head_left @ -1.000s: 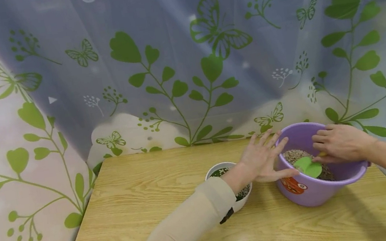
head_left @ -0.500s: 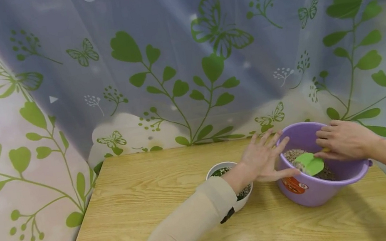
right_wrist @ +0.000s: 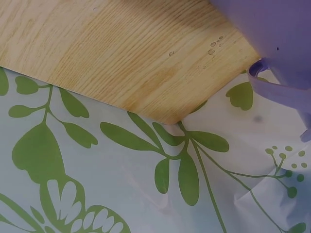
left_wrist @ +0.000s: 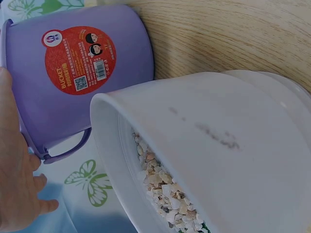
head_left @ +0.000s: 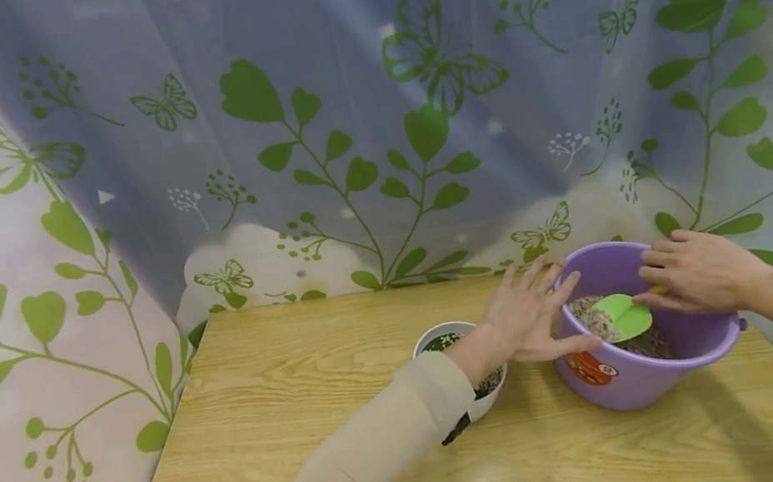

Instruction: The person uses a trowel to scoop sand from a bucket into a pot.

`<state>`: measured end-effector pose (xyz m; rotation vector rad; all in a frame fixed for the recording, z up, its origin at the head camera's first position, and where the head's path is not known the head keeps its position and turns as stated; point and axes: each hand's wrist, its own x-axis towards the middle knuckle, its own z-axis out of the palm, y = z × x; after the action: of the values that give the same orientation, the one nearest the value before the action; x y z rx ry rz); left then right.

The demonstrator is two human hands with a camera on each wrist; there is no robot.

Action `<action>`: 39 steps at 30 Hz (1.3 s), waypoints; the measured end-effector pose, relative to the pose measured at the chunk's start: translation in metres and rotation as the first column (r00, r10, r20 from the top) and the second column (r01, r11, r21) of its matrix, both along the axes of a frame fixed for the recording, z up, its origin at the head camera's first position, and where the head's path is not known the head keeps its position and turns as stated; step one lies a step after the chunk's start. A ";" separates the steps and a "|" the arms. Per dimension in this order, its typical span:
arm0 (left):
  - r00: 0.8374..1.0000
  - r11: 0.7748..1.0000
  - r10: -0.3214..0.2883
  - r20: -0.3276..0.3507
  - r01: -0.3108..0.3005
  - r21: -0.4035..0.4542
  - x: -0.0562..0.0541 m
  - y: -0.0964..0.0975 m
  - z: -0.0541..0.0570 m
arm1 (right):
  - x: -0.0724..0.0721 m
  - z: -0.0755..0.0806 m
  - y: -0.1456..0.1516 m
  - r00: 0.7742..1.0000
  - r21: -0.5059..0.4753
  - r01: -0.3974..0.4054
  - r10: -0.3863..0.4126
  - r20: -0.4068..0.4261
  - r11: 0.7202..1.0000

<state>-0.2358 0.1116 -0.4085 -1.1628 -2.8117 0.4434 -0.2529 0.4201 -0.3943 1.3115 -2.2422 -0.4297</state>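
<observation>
A green, rounded-blade plastic scoop (head_left: 625, 317) with a yellow handle (head_left: 658, 289) is located at the lower right of the head view, inside the mouth of a round purple plastic bucket (head_left: 631, 392). Beige granular gravel (head_left: 586, 310) borders the left edge of the blade and covers the visible bottom of the bucket.

State of the hands: the right hand (head_left: 703, 273), at the right side of the bucket mouth, has its fingers curled around the yellow handle. The left hand (head_left: 531, 317) is spread wide, fingers extended, at the left side of the bucket rim; it grips nothing, and firm contact with the rim cannot be confirmed.

The bucket wall carries a round red printed label (left_wrist: 80, 60), seen at the upper left of the left wrist view. A purple carrying handle (right_wrist: 279, 92) shows at the right of the right wrist view.

A round white pot (left_wrist: 209, 111) containing mixed pale stone chips (left_wrist: 167, 196) stands left of the bucket, partly covered by the left forearm. Both vessels stand on a light wood-grain counter (head_left: 304, 389). A blue-and-white curtain (head_left: 327, 56) printed with green leaves and butterflies fills the upper frame.
</observation>
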 end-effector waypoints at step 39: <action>0.999 0.998 -0.039 0.011 0.039 0.048 -0.005 -0.004 0.000 | 0.005 0.006 0.008 0.998 -0.061 0.059 -0.058 0.022 0.996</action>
<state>-0.2404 0.1073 -0.4082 -1.2124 -2.7881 0.3655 -0.2475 0.4277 -0.3888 1.2268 -2.2964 -0.3665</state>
